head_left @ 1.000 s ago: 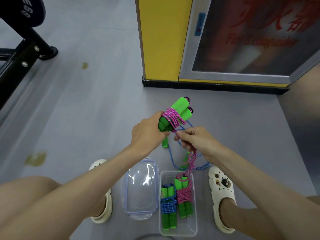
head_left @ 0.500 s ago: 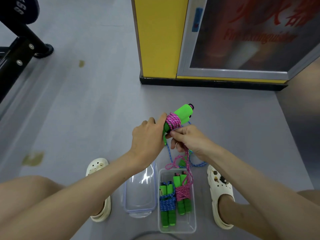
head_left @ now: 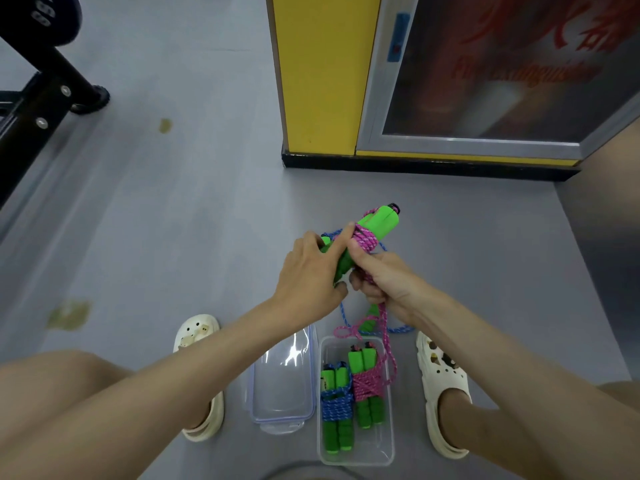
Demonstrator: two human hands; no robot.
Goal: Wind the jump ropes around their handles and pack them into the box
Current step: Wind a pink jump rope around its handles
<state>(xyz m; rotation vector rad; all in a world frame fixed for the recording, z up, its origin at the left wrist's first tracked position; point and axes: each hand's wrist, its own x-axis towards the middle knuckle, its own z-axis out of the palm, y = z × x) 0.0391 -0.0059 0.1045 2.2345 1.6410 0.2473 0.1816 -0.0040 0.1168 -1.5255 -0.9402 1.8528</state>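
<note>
a person's left hand [head_left: 311, 271] is gripping the lower end of a pair of green handles [head_left: 379, 225], fingers curled round them and the index finger lying along the grip up to the pink rope [head_left: 363, 241] coiled round their middle. touching those fingers, the right hand [head_left: 386, 284] is pinching the loose pink strand just under the coil, fingers curled; the tail is hanging from them over the clear box [head_left: 390, 445] on the grey floor [head_left: 173, 220] below both hands. in the box a blue-wound bundle [head_left: 336, 408] and a pink-wound bundle [head_left: 367, 386] are lying side by side. the lid [head_left: 282, 379] is resting just beside the box, under the left forearm. a loose blue rope [head_left: 343, 311] is trailing on the floor beneath the fingers. white clogs [head_left: 445, 379] are flanking box and lid.
</note>
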